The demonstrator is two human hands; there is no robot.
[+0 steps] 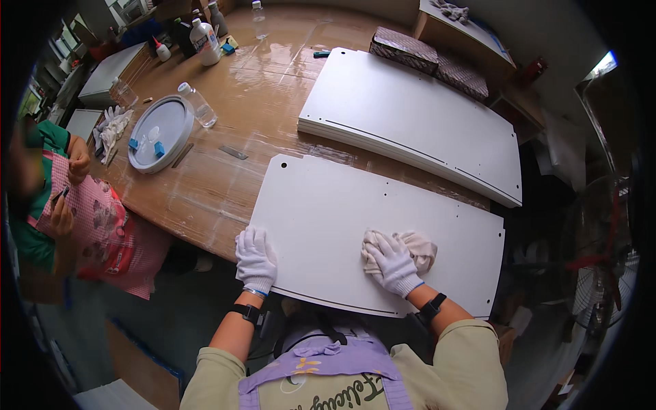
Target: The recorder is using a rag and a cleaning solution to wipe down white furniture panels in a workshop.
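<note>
A white panel [321,212] with small drilled holes and a dark line along its near edge lies flat in front of me. My left hand [256,261], in a white knit glove, is closed over the panel's left edge near the front corner. On the right half of the panel, my gloved right hand [394,264] presses on a bunched whitish cloth [420,250]. The cloth sticks out on both sides of that hand, and part of it is hidden underneath.
Beyond the panel lies a stack of similar white panels [410,113]. A grey round lid [162,133] with blue blocks, a clear bottle [198,106] and a metal strip [234,152] are on the wooden table [205,184]. At left, a person [96,212] in a pink apron handles a small dark object.
</note>
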